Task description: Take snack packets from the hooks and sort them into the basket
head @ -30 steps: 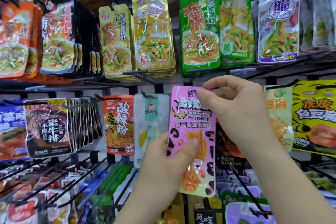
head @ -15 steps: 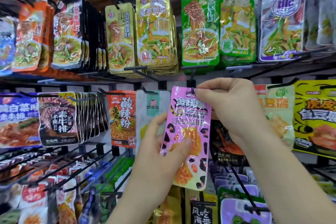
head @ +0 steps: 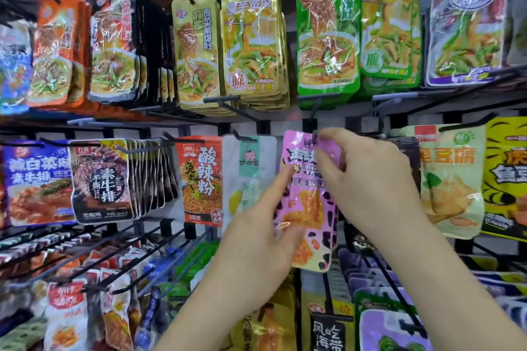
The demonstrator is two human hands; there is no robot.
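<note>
Just left of the pink packet (head: 310, 208) hangs a white packet (head: 248, 179), edges nearly meeting. Our left hand (head: 256, 239) grips the pink packet's lower left edge; our right hand (head: 368, 179) pinches its top beneath the hook (head: 313, 114).

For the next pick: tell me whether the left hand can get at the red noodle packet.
Probably yes, once freed. The red noodle packet hangs frontmost on its hook, nothing before it, to the left of the left hand, which now holds the pink packet.
</note>
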